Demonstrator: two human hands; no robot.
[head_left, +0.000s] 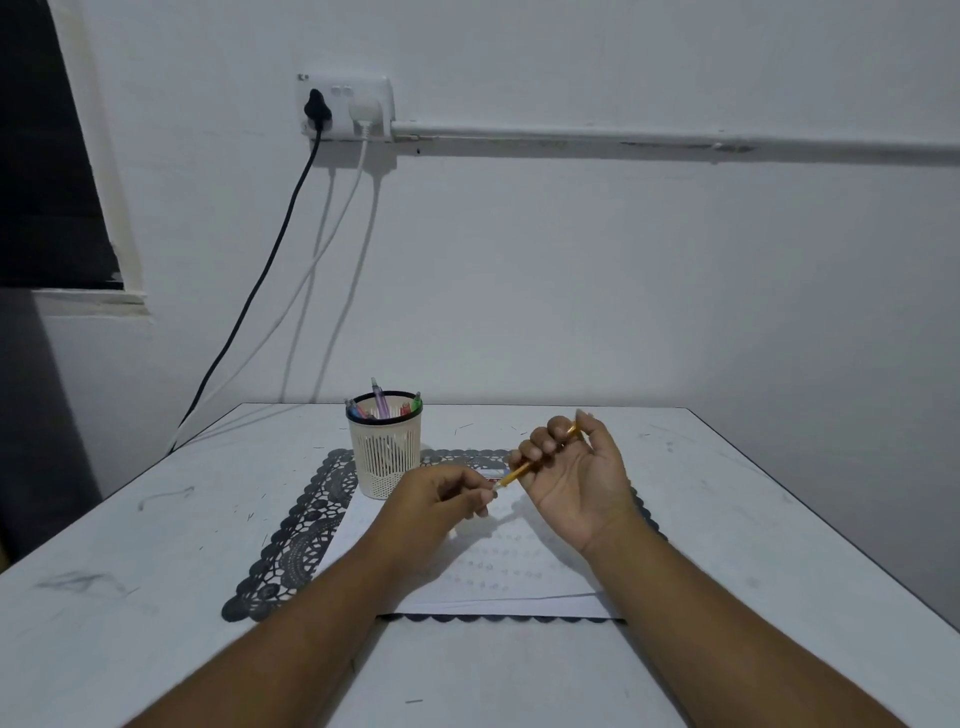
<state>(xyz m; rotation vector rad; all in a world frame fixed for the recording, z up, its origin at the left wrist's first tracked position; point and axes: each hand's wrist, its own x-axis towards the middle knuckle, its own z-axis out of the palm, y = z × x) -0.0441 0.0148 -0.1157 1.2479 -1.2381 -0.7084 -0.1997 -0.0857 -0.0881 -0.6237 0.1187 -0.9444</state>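
My right hand (576, 480) is turned palm up above the paper, its fingers curled round an orange pen (524, 467) that slants down to the left. My left hand (441, 501) pinches the pen's pale lower tip between thumb and fingers. Both hands hover over a white sheet of paper (498, 571) marked with rows of small shapes. The sheet lies on a dark lace placemat (296, 540).
A cream mesh pen cup (385, 452) with several coloured pens stands on the mat's far left part, just beyond my left hand. The white table (156, 571) ends at a wall with a socket (345, 106) and hanging cables. A small object lies behind the hands, mostly hidden.
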